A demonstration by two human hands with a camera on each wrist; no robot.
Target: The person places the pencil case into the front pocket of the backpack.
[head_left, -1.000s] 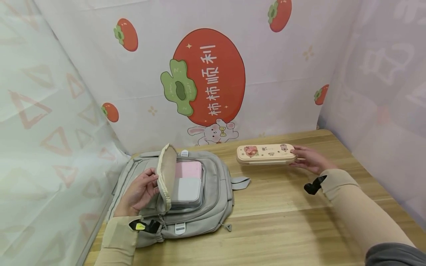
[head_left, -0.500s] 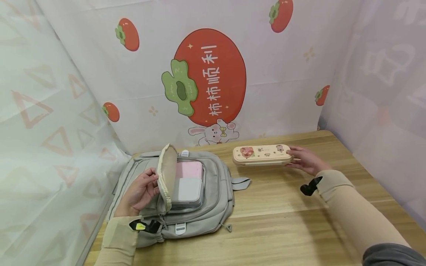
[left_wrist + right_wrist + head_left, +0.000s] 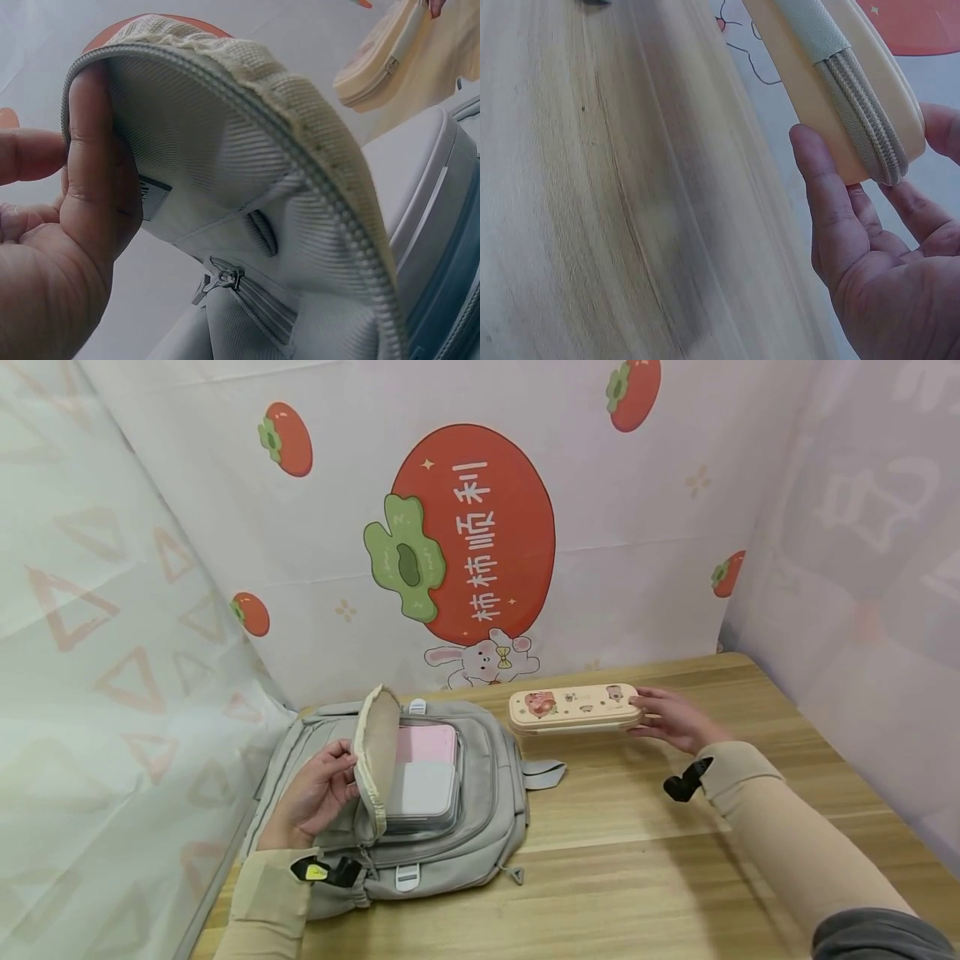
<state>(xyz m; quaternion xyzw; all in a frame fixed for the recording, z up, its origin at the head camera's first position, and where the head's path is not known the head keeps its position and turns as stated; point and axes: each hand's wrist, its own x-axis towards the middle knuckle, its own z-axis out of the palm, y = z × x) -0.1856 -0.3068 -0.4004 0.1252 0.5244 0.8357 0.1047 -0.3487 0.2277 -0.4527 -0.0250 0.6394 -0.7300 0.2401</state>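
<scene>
A grey backpack (image 3: 480, 852) lies on the table at the left with its front pocket unzipped. My left hand (image 3: 315, 793) pinches the edge of the pocket flap (image 3: 378, 752) and holds it raised; in the left wrist view the flap's zipper teeth run along that edge. Inside the pocket sits a box with a pink and white top (image 3: 423, 785). To the right of the backpack, my right hand (image 3: 675, 720) grips one end of a cream pencil case (image 3: 573, 708) printed with small cartoon figures. A zipper band (image 3: 862, 112) runs round the case's side, and it is held above the table.
A light wooden table (image 3: 615, 877) carries everything. A grey strap (image 3: 543, 773) sticks out from the backpack's right side, and a zipper pull (image 3: 514, 874) lies at its lower right. Printed cloth (image 3: 637, 568) hangs behind and at both sides.
My right hand has carried the pencil case leftward, closer to the backpack. The left hand and the flap have stayed in place.
</scene>
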